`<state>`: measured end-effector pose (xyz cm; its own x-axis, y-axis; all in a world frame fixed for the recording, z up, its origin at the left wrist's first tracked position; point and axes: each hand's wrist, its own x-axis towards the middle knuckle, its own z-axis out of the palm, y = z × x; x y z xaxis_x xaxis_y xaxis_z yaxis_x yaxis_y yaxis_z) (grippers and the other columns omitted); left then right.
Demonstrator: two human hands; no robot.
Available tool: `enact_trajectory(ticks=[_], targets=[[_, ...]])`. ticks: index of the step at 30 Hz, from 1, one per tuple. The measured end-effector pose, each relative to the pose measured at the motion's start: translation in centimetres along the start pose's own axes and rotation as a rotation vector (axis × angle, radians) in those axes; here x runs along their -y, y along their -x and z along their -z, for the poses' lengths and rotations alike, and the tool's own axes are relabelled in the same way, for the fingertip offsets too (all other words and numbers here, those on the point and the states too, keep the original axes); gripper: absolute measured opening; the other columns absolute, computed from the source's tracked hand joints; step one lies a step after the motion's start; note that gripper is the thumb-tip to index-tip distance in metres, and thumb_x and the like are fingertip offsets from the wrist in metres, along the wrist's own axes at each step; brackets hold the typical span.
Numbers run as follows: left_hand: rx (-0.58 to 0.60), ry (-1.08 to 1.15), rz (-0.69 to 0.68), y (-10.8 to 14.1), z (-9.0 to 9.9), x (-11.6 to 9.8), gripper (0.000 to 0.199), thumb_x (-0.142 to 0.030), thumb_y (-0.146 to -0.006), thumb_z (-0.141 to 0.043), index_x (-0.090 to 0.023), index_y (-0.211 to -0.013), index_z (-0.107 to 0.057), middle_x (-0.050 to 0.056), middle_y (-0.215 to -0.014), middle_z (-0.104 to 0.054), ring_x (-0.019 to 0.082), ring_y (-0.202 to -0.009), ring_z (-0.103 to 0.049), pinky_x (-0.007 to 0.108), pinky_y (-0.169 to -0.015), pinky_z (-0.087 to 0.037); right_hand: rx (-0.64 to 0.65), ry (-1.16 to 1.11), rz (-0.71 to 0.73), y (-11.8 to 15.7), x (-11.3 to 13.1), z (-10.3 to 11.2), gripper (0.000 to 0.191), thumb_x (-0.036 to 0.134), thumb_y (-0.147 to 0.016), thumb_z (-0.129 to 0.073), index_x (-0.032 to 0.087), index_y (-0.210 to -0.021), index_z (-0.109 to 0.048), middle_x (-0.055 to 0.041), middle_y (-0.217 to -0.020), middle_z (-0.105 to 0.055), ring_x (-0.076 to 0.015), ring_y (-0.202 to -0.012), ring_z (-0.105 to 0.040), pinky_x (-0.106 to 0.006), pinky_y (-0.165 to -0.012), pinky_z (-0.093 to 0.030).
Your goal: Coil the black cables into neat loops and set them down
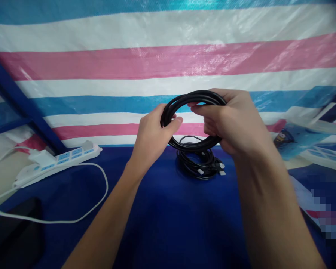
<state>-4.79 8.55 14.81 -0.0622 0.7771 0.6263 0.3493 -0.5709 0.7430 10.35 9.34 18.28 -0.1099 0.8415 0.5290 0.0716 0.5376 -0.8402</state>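
Raised above the table is a coiled black cable (196, 96), wound into a round loop of several turns. My left hand (153, 130) grips the left side of the coil, its thumb lying across the inner edge. On the coil's right side my right hand (229, 119) is closed round the turns, thumb and index finger along the top inside. Part of the coil is hidden behind my fingers. Below and behind it, a second bundle of black cables (190, 170) with pale-capped plugs (220, 166) lies on the blue table (162, 220).
At the left a white power strip (61, 158) holds a white adapter (43, 158), and a white cord (106, 183) loops across the table. A dark flat object (19, 231) lies front left. A blue cup (297, 136) stands at right. A striped sheet (114, 63) hangs behind.
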Motion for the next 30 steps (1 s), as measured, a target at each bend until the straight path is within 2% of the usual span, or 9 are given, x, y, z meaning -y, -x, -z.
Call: enact_trajectory(ticks=[2, 6, 10, 14, 18, 21, 25, 28, 30], targets=[[0.041, 0.089, 0.017, 0.0, -0.2, 0.2, 0.020, -0.032, -0.081, -0.065, -0.021, -0.098, -0.066, 0.002, -0.083, -0.065, 0.014, -0.078, -0.058, 0.023, -0.068, -0.042, -0.003, 0.026, 0.013, 0.1, 0.1, 0.2, 0.009, 0.010, -0.069, -0.059, 0.015, -0.072, -0.065, 0.0037, -0.050, -0.036, -0.0042, -0.041, -0.028, -0.018, -0.034, -0.020], [0.204, 0.475, 0.038, 0.0, -0.2, 0.5, 0.027, -0.041, -0.080, -0.067, -0.020, -0.097, -0.067, 0.003, -0.082, -0.067, 0.012, -0.074, -0.061, 0.022, -0.069, -0.047, -0.015, -0.080, -0.028, -0.1, 0.1, 0.7, 0.007, 0.008, -0.067, -0.060, 0.014, -0.070, -0.063, 0.0043, -0.049, -0.033, -0.0032, -0.039, -0.024, -0.018, -0.034, -0.017], [0.252, 0.719, 0.057, -0.1, -0.1, 0.8, 0.036, -0.051, -0.086, -0.054, -0.019, -0.093, -0.070, 0.003, -0.081, -0.067, 0.011, -0.076, -0.062, 0.018, -0.066, -0.047, -0.007, -0.200, -0.072, -0.3, -0.2, 1.0, 0.008, 0.006, -0.067, -0.061, 0.013, -0.069, -0.063, 0.0058, -0.045, -0.029, -0.0019, -0.036, -0.020, -0.017, -0.032, -0.015], [0.310, 0.799, 0.106, -0.1, 0.4, 0.7, 0.025, -0.037, -0.084, -0.063, -0.017, -0.098, -0.069, 0.003, -0.081, -0.065, 0.010, -0.072, -0.058, 0.016, -0.061, -0.044, -0.011, -0.183, -0.086, -0.3, -0.1, 0.9, 0.008, 0.005, -0.066, -0.063, 0.013, -0.068, -0.063, 0.0057, -0.045, -0.029, -0.0020, -0.036, -0.021, -0.017, -0.032, -0.015], [0.366, 0.919, 0.186, 0.2, 0.4, 0.1, 0.031, -0.030, -0.073, -0.074, -0.015, -0.099, -0.067, -0.001, -0.069, -0.052, 0.007, -0.060, -0.047, 0.017, -0.056, -0.041, -0.022, -0.074, -0.052, -0.2, 0.0, 0.9, 0.012, 0.008, -0.066, -0.066, 0.015, -0.061, -0.058, 0.0043, -0.047, -0.033, -0.0043, -0.038, -0.028, -0.018, -0.032, -0.019], [0.300, 0.931, 0.165, 0.3, -0.1, -0.7, 0.025, -0.028, -0.073, -0.074, -0.014, -0.092, -0.066, -0.002, -0.065, -0.046, 0.006, -0.056, -0.041, 0.017, -0.056, -0.041, 0.001, -0.099, -0.092, -0.2, -0.1, 0.8, 0.012, 0.009, -0.066, -0.067, 0.015, -0.062, -0.058, 0.0050, -0.046, -0.032, -0.0044, -0.038, -0.028, -0.018, -0.031, -0.020], [0.084, 0.932, 0.151, 0.2, -0.8, -1.4, 0.009, -0.023, -0.079, -0.064, -0.015, -0.084, -0.064, -0.004, -0.058, -0.046, 0.006, -0.054, -0.045, 0.019, -0.064, -0.047, 0.035, -0.189, -0.142, -0.4, -0.3, 0.4, 0.007, 0.007, -0.068, -0.064, 0.013, -0.072, -0.062, 0.0061, -0.046, -0.032, -0.0026, -0.035, -0.025, -0.017, -0.032, -0.020], [-0.055, 0.877, 0.134, 0.0, -0.7, -1.5, 0.011, -0.025, -0.084, -0.061, -0.018, -0.092, -0.061, -0.004, -0.057, -0.053, 0.008, -0.053, -0.051, 0.019, -0.060, -0.048, 0.125, -0.268, -0.197, -0.5, -0.6, 0.2, 0.008, 0.008, -0.071, -0.062, 0.013, -0.078, -0.062, 0.0073, -0.044, -0.031, -0.0024, -0.034, -0.026, -0.017, -0.033, -0.022], [-0.046, 0.781, 0.082, 0.0, -0.5, -1.4, 0.017, -0.031, -0.086, -0.058, -0.017, -0.095, -0.060, -0.001, -0.062, -0.060, 0.009, -0.054, -0.056, 0.019, -0.056, -0.047, 0.188, -0.316, -0.219, -0.6, -0.8, 0.4, 0.007, 0.009, -0.072, -0.062, 0.014, -0.078, -0.061, 0.0081, -0.042, -0.029, -0.0023, -0.033, -0.025, -0.017, -0.033, -0.023]])
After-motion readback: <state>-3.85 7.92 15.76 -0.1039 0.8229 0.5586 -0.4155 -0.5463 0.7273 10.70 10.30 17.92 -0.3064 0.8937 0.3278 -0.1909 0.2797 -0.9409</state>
